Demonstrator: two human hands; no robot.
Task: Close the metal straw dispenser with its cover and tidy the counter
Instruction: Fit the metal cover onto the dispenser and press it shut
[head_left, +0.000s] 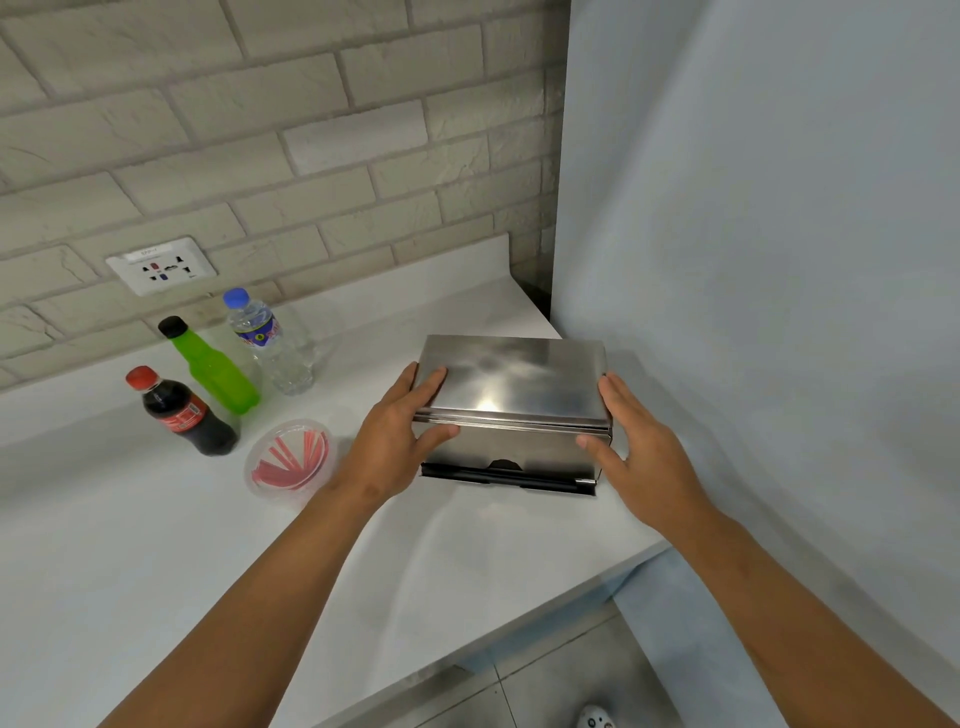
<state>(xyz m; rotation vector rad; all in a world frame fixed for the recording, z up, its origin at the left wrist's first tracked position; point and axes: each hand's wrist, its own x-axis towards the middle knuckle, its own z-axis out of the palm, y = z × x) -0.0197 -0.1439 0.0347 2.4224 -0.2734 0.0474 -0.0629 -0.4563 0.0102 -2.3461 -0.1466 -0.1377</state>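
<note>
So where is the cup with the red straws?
In the head view, the clear cup of red straws sits on the white counter, just left of the left hand and in front of the cola bottle.

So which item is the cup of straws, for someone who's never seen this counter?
On the white counter, left of the steel dispenser, stand three bottles. The cup sits just in front of them, beside the left hand. It alone is low, clear and open, holding red straws.
</note>
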